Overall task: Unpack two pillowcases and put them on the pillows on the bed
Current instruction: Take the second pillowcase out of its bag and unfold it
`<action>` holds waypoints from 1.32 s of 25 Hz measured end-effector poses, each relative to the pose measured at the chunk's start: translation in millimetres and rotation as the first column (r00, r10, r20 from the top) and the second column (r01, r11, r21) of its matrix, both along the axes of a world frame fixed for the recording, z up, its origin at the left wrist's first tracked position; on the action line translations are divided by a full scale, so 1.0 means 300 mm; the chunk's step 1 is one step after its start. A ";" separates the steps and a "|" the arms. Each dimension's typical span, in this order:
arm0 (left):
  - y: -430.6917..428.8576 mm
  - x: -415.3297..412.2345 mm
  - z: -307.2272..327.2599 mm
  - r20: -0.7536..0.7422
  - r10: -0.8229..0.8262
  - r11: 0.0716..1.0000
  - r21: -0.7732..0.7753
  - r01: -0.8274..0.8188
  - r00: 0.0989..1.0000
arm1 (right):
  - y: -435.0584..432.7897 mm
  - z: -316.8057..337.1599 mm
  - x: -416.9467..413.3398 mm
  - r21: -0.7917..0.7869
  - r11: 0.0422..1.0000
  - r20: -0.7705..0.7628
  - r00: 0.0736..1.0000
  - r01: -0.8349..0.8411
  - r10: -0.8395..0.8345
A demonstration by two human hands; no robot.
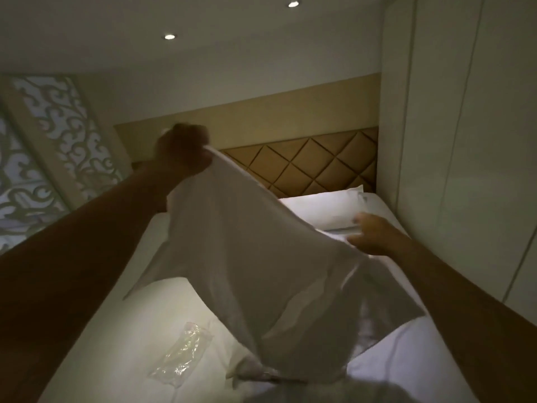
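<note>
Pillowcase (261, 257): slants from top left down to right (white).
Left hand (186, 152): clenched on top corner.
Right hand (374, 234): at edge, grip unclear.

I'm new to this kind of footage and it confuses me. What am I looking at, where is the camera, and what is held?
There is no machine: a person wears one wide-angle camera on the head, looking down along both bare arms. The left hand, raised, grips a corner of a white pillowcase that hangs over the bed. The right hand is at its other edge; whether it grips is unclear. A clear plastic wrapper lies on the bed, and a white pillow rests by the padded headboard.
</note>
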State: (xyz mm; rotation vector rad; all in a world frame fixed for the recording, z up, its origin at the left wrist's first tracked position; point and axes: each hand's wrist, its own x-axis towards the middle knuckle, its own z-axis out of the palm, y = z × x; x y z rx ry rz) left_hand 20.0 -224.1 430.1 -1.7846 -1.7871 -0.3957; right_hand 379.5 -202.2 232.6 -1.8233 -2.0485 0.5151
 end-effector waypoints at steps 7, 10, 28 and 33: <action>-0.085 0.431 0.025 0.048 -0.279 0.926 -0.251 0.282 0.959 | -0.097 0.413 -0.418 0.444 0.870 -0.634 0.611 -0.214 0.474; -0.086 0.348 -0.023 0.268 -0.412 0.887 -0.103 0.451 0.871 | -0.097 0.431 -0.418 0.374 0.905 -0.684 0.598 -0.202 0.417; -0.127 0.322 -0.357 0.999 -0.039 0.609 0.014 0.793 0.013 | -0.173 0.610 -0.328 0.260 0.943 -0.930 0.315 0.207 0.187; -0.104 0.274 -0.451 0.947 0.010 0.577 -0.268 0.771 0.321 | -0.170 0.632 -0.232 0.211 0.917 -0.965 0.219 0.340 0.141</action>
